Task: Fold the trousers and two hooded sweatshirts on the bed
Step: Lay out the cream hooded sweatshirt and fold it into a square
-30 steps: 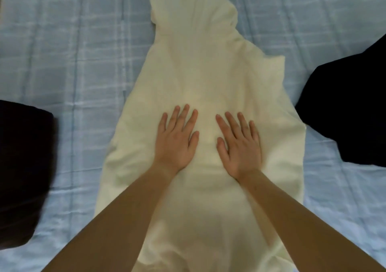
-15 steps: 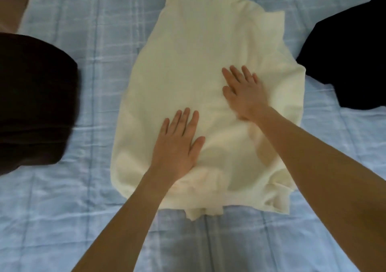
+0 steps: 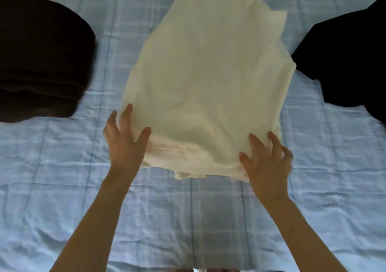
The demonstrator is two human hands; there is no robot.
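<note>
The cream hooded sweatshirt [image 3: 208,83] lies mid-bed [image 3: 188,219], hood toward twelve o'clock. The left hand [image 3: 125,144] and right hand [image 3: 269,165], fingers spread, press its hem corners at seven and five o'clock, gripping nothing.

The hooded sweatshirt [image 3: 208,83] in the middle is plain cream, slightly yellower in its creases. The folded garment [image 3: 41,58] to its left is dark brown. The loose garment [image 3: 344,62] to its right is black. The bed [image 3: 188,219] sheet is pale blue, checked with whitish and darker blue lines.
</note>
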